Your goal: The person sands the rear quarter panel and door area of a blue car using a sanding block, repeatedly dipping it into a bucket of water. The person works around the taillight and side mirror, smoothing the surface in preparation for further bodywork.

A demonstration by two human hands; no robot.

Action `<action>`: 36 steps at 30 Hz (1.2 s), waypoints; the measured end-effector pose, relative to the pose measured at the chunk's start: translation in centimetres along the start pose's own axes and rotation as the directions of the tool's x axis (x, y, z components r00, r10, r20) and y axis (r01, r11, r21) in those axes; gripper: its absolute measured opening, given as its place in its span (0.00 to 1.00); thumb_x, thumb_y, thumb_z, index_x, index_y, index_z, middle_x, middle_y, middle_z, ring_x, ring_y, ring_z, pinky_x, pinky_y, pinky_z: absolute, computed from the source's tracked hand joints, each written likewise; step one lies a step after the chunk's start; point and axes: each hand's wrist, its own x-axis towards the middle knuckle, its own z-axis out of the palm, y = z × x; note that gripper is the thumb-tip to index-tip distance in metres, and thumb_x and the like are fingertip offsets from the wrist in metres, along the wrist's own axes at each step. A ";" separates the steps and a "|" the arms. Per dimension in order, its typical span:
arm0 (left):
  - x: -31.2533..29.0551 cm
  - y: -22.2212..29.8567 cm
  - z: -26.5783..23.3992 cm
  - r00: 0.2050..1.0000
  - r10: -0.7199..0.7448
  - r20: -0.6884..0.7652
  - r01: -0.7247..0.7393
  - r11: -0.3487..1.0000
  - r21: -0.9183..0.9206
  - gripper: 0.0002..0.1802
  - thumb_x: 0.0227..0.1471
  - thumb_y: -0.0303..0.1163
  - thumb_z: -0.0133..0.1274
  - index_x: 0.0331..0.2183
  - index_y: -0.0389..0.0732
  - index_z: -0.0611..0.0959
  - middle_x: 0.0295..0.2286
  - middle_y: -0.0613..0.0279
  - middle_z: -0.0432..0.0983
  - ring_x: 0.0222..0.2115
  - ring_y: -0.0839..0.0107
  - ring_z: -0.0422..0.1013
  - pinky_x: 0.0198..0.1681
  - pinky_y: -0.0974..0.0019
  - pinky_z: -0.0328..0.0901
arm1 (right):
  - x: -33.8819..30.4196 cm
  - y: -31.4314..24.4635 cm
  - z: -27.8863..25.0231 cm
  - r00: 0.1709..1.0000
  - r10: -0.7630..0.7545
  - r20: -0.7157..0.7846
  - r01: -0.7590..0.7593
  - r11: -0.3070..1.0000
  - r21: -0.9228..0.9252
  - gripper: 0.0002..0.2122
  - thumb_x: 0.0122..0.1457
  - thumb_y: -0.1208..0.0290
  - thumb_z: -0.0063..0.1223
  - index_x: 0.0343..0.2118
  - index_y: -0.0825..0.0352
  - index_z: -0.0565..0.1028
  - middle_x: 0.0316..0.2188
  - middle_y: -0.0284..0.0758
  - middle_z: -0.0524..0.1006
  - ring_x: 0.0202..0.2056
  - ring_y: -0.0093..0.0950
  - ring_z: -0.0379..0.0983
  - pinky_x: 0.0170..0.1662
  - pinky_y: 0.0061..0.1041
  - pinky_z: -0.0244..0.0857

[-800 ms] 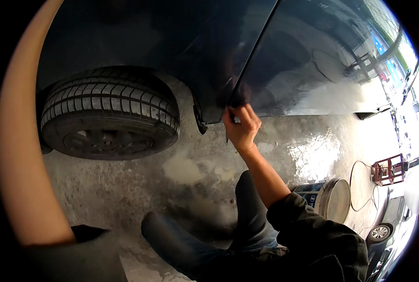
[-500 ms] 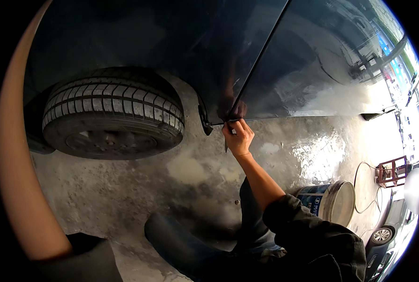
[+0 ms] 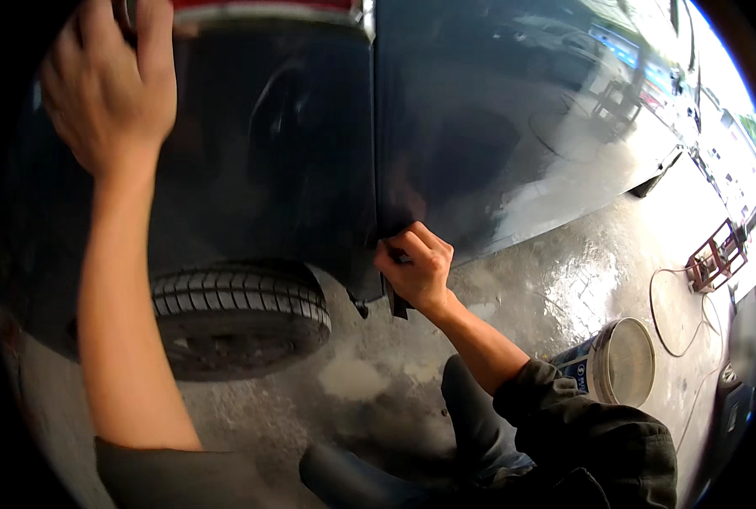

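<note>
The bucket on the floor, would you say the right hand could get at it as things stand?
Probably yes: the bucket is close by the right sleeve, with no visible obstacle between. However, the right hand seems to be pinching a dark flat piece by the panel seam, so it may need freeing first.

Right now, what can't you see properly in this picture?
In the head view:
Left hand: some fingertips, cut off by the top edge.
Dark strip: upper part, covered by the right hand.
Tyre: left part, behind the left forearm.
Wheel centre: too dark and blurred.
</note>
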 end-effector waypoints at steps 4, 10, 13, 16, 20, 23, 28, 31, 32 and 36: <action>0.7 0.0 -0.3 1.000 0.012 0.008 -0.011 0.989 -0.148 0.26 0.65 0.51 0.43 0.58 0.50 0.76 0.56 0.60 0.70 0.57 0.61 0.65 0.62 0.54 0.58 | 5.8 -3.2 -0.8 0.999 -0.002 -0.048 0.004 0.998 0.057 0.08 0.42 0.79 0.67 0.20 0.66 0.75 0.19 0.32 0.72 0.18 0.26 0.73 0.21 0.24 0.65; 2.6 1.4 -2.8 0.994 -0.083 0.077 0.094 0.985 -0.145 0.26 0.65 0.46 0.43 0.59 0.44 0.74 0.59 0.55 0.67 0.61 0.54 0.62 0.64 0.48 0.54 | 11.3 -5.6 -2.3 0.997 -0.063 -0.034 0.064 0.997 0.045 0.08 0.44 0.75 0.67 0.20 0.66 0.75 0.19 0.31 0.73 0.18 0.29 0.73 0.22 0.26 0.66; 2.3 1.9 -2.9 0.989 -0.111 0.102 0.127 0.979 -0.158 0.26 0.65 0.45 0.42 0.59 0.43 0.73 0.59 0.54 0.66 0.61 0.53 0.61 0.65 0.45 0.51 | 14.2 -6.5 -2.9 0.995 -0.072 -0.069 0.076 0.996 0.047 0.07 0.45 0.74 0.67 0.21 0.65 0.76 0.20 0.32 0.74 0.19 0.31 0.74 0.23 0.29 0.66; 2.5 1.7 -3.0 0.987 -0.113 0.117 0.130 0.980 -0.150 0.26 0.64 0.44 0.42 0.59 0.43 0.73 0.59 0.53 0.66 0.62 0.53 0.61 0.66 0.44 0.51 | 17.1 -7.9 -3.4 0.995 -0.043 -0.094 0.050 0.996 0.078 0.07 0.47 0.72 0.67 0.22 0.66 0.77 0.20 0.32 0.75 0.19 0.32 0.74 0.24 0.29 0.67; 2.5 1.8 -2.9 0.984 -0.118 0.131 0.137 0.980 -0.144 0.27 0.63 0.44 0.42 0.59 0.43 0.73 0.59 0.53 0.66 0.62 0.53 0.60 0.66 0.43 0.51 | 18.9 -8.5 -3.6 0.993 0.005 -0.120 0.010 0.992 0.125 0.06 0.49 0.71 0.66 0.25 0.66 0.80 0.22 0.34 0.77 0.21 0.33 0.76 0.25 0.30 0.68; 2.4 1.9 -2.8 0.982 -0.126 0.140 0.146 0.979 -0.144 0.27 0.63 0.44 0.42 0.59 0.43 0.72 0.59 0.54 0.66 0.62 0.53 0.60 0.66 0.43 0.51 | 19.2 -8.7 -3.7 0.990 0.057 -0.129 -0.038 0.988 0.148 0.06 0.50 0.71 0.66 0.26 0.66 0.80 0.23 0.35 0.77 0.22 0.33 0.76 0.26 0.30 0.68; 2.6 1.7 -2.9 0.981 -0.124 0.151 0.145 0.981 -0.132 0.27 0.63 0.44 0.42 0.59 0.44 0.73 0.59 0.54 0.66 0.62 0.53 0.60 0.66 0.43 0.51 | 19.2 -8.9 -3.6 0.988 0.081 -0.130 -0.064 0.990 0.128 0.07 0.51 0.70 0.66 0.27 0.67 0.81 0.23 0.36 0.77 0.23 0.34 0.76 0.27 0.30 0.69; 2.5 1.9 -2.9 0.980 -0.134 0.146 0.154 0.978 -0.142 0.27 0.63 0.44 0.42 0.59 0.44 0.73 0.59 0.54 0.66 0.62 0.53 0.60 0.66 0.44 0.51 | 19.1 -8.9 -3.5 0.984 0.127 -0.123 -0.105 0.980 0.170 0.07 0.51 0.70 0.66 0.27 0.67 0.80 0.23 0.37 0.77 0.23 0.33 0.76 0.27 0.29 0.68; 2.6 2.0 -2.9 0.979 -0.139 0.147 0.161 0.977 -0.143 0.27 0.63 0.44 0.42 0.59 0.44 0.73 0.59 0.54 0.66 0.62 0.53 0.60 0.66 0.44 0.51 | 19.0 -8.8 -3.4 0.982 0.137 -0.127 -0.112 0.975 0.191 0.07 0.51 0.70 0.66 0.27 0.67 0.80 0.23 0.37 0.77 0.23 0.33 0.76 0.27 0.29 0.68; 2.8 1.7 -3.1 0.978 -0.137 0.159 0.159 0.978 -0.132 0.27 0.63 0.45 0.42 0.59 0.44 0.73 0.59 0.55 0.66 0.63 0.54 0.59 0.67 0.44 0.50 | 18.7 -9.1 -3.1 0.978 0.139 -0.155 -0.108 0.976 0.191 0.07 0.52 0.71 0.66 0.28 0.69 0.80 0.23 0.37 0.77 0.22 0.31 0.76 0.27 0.27 0.68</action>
